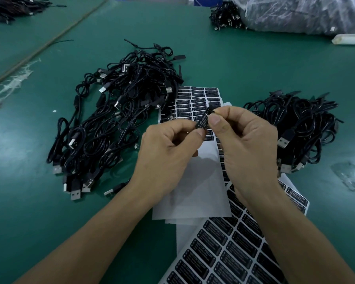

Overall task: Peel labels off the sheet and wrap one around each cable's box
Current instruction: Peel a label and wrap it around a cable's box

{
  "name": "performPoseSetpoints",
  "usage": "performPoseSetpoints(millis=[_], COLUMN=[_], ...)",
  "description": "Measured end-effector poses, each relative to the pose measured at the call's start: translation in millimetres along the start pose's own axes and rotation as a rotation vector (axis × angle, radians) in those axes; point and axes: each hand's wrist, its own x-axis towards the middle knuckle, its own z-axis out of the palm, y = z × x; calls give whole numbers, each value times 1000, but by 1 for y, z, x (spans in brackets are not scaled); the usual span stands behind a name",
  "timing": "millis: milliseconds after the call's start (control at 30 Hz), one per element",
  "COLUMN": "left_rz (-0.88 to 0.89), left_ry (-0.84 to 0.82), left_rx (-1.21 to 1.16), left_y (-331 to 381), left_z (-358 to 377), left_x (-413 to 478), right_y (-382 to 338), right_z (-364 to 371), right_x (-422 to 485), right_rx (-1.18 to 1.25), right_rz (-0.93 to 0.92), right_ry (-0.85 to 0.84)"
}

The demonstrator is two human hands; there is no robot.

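**Both hands pinch a labelled box above the sheets**

The box [203,121], small and black, is held up between the two hands, just above the table's middle and over the label sheets. The left hand [168,148] pinches its lower end between thumb and forefinger, the other fingers curled into the palm. The right hand [248,144] pinches it from the other side, thumb flat with the nail facing up, forefinger bent over the top. Both forearms reach in from the near edge, wrists apart, fingertips almost meeting.

The box stands tilted, its top leaning right, with a short black end poking out above the right thumb. A black label [201,122] with white print lies along its face; I can read "LED CON" before the fingers cover the rest.

Below lies the far sheet [201,99], partly peeled, with a barcode strip down its edge. The near sheet [223,249] carries rows of black labels reading "LED CONTROLLER"; the smaller lines are too fine to read. Black USB cable piles sit left [115,119] and right [303,128] on the green table [19,181].
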Motion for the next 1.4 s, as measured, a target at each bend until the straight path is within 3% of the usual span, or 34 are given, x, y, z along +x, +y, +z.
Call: performPoseSetpoints(millis=[300, 533, 833, 1200, 1300, 1400], left_rz=[14, 10, 17, 157, 206, 226], left_ry=[-33, -46, -10, -1, 76, 179], left_rx=[-65, -108, -94, 130, 131, 66], left_y=[1, -1, 0, 4, 9, 14], left_z=[-1, -2, -1, -6, -9, -12], left_x=[3, 3, 2, 1, 3, 5], right_y=[-3, -4, -4, -1, -3, 0], right_z=[0, 1, -1, -3, 1, 4], right_x=[-3, -3, 1, 0, -3, -9], right_rx=[-63, 36, 26, 63, 135, -39], right_rz=[-134, 7, 38, 46, 107, 64], right_ry=[40, 74, 23, -17, -135, -265])
